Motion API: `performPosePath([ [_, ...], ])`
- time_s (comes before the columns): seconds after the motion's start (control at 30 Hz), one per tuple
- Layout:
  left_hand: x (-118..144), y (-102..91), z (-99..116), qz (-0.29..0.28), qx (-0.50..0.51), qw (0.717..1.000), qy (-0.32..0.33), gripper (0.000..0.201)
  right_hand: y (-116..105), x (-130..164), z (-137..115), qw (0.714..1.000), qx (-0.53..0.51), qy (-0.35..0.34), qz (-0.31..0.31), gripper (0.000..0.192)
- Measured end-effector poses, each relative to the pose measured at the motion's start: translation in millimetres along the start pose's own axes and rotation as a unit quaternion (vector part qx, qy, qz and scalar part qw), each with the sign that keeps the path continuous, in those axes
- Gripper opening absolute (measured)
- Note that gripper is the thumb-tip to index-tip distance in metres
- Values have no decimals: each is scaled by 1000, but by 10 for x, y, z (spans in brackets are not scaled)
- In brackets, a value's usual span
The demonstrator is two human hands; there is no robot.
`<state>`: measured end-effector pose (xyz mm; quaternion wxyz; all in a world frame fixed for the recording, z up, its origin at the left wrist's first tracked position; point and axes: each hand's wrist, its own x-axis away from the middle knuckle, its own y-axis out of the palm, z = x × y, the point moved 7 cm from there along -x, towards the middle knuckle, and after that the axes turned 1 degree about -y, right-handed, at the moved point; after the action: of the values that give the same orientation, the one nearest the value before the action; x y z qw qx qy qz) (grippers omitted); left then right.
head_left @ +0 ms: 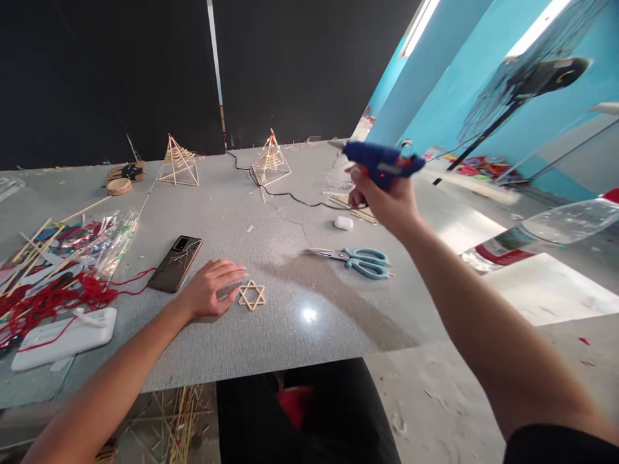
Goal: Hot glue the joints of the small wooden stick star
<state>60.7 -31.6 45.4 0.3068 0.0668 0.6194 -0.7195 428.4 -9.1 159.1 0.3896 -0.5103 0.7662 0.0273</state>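
Well apart, the hands: the left hand (213, 289) is rested palm-down, fingers unclenched, on the bench (217, 348), just left of the stick star (260, 295); whether the star is touched by the thumb cannot be told. The right hand (382, 196) is wrapped round the glue gun (377, 158), held up, beyond the star and to its right. So the left is clearly the nearer! The gun's long axis is laid roughly crosswise, its nozzle aimed left, not down at the star. No long axis is shown by the star itself; one tip is turned toward the body, one away. Farther out, the scissors (345, 256) are placed right of the star, the phone (175, 264) left of it, and stick pyramids (180, 161) are stood well beyond.
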Motion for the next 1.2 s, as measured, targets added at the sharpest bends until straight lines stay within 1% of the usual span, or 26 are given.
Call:
performPosePath([
  [0.1, -16, 60, 9, -36, 14, 999, -17, 45, 91, 570, 72, 999, 12, 9, -45, 31],
  [0.17, -20, 92, 21, -54, 22, 998, -26, 48, 174, 878, 154, 997, 22, 12, -68, 25],
  [0.23, -22, 124, 33, -68, 27, 997, -33, 51, 253, 1085, 248, 996, 27, 12, -78, 23],
  [0.3, -24, 157, 45, -79, 30, 996, -37, 54, 317, 1207, 333, 997, 30, 12, -74, 22],
  [0.4, -29, 208, 48, -93, 30, 994, -44, 56, 405, 1312, 408, 996, 34, 9, -82, 15],
  [0.5, -36, 257, 28, -109, 29, 992, -55, 55, 460, 1378, 420, 991, 33, -2, -129, 10],
  [0.53, -38, 273, 22, -116, 30, 991, -58, 55, 468, 1394, 418, 988, 31, -10, -150, 11],
  [0.6, -39, 310, 14, -135, 35, 988, -64, 57, 518, 1443, 401, 973, 31, -42, -225, 22],
  [0.67, -38, 343, 10, -155, 40, 985, -71, 59, 541, 1483, 384, 958, 31, -81, -273, 30],
  [0.7, -39, 355, 10, -163, 42, 983, -74, 59, 544, 1495, 383, 954, 32, -95, -284, 32],
  [0.87, -60, 386, 27, -173, 41, 982, -66, 59, 570, 1513, 375, 948, 29, -123, -293, 29],
  [0.97, -70, 400, 32, -175, 35, 982, -60, 59, 586, 1515, 348, 945, 24, -122, -302, 28],
  [1.1, -80, 411, 31, -179, 28, 982, -59, 60, 607, 1525, 331, 936, 35, -116, -331, 29],
  [1.2, -85, 414, 28, -181, 26, 981, -60, 61, 613, 1525, 319, 933, 40, -121, -337, 29],
])
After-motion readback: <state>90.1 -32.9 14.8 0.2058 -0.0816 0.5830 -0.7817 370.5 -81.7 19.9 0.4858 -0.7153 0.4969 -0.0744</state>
